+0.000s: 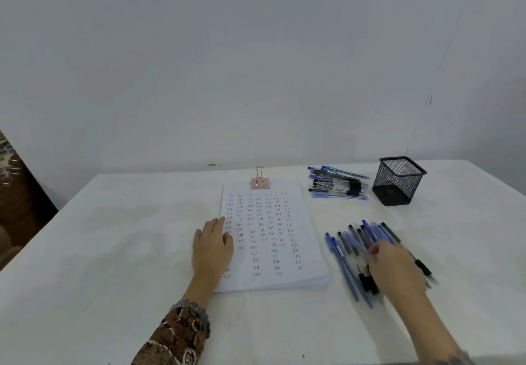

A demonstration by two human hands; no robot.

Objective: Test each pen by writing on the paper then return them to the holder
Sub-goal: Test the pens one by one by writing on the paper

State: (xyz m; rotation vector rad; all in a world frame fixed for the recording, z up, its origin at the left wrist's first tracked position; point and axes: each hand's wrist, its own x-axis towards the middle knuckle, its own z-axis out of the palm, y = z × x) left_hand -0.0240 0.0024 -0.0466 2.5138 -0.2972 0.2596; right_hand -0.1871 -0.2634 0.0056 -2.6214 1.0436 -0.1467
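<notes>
While our left hand [212, 246] lies flat, fingers straight, on the left edge of the paper [273, 239] on the white table [113, 251], our right hand [397, 268] sits on the near pile of pens [350, 253] just right of the sheet, and honestly it's too blurry for us to tell if it's pinching one or just touching. The sheet's covered in rows of "Test", with a pink binder clip [259, 182] on its far edge. Further back we've got a second bunch of pens [337, 184] lying just beside the upright black mesh holder [398, 181], well apart from both hands.
</notes>
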